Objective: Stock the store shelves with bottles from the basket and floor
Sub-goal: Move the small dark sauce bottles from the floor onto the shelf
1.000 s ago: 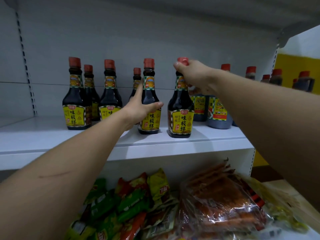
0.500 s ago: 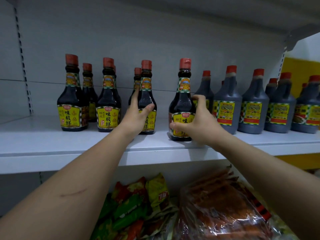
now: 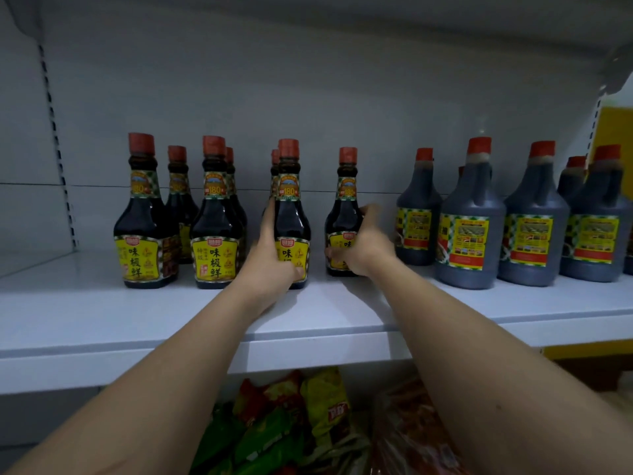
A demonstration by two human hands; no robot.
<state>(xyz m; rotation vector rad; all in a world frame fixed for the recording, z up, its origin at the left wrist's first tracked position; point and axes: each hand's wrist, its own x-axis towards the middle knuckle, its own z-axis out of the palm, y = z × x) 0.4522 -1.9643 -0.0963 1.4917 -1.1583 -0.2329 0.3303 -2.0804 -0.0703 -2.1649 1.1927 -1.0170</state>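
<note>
Several dark sauce bottles with red caps and yellow labels stand on the white shelf (image 3: 102, 313). My left hand (image 3: 270, 258) wraps the lower body of one upright bottle (image 3: 291, 207) near the middle. My right hand (image 3: 363, 248) grips the base of the bottle to its right (image 3: 346, 200), which also stands upright on the shelf. Two more pairs of the same bottles (image 3: 144, 214) stand to the left. The basket and the floor are out of view.
Several larger dark jugs (image 3: 469, 217) with red caps line the shelf to the right, close to my right hand. Below the shelf lie snack packets (image 3: 294, 416) and a clear bag (image 3: 411, 437). A perforated upright (image 3: 56, 145) runs up the left back panel.
My right hand came down from the bottle's cap to its base and pushed it deeper onto the shelf. My left hand slid lower on its bottle. The view shifted right.
</note>
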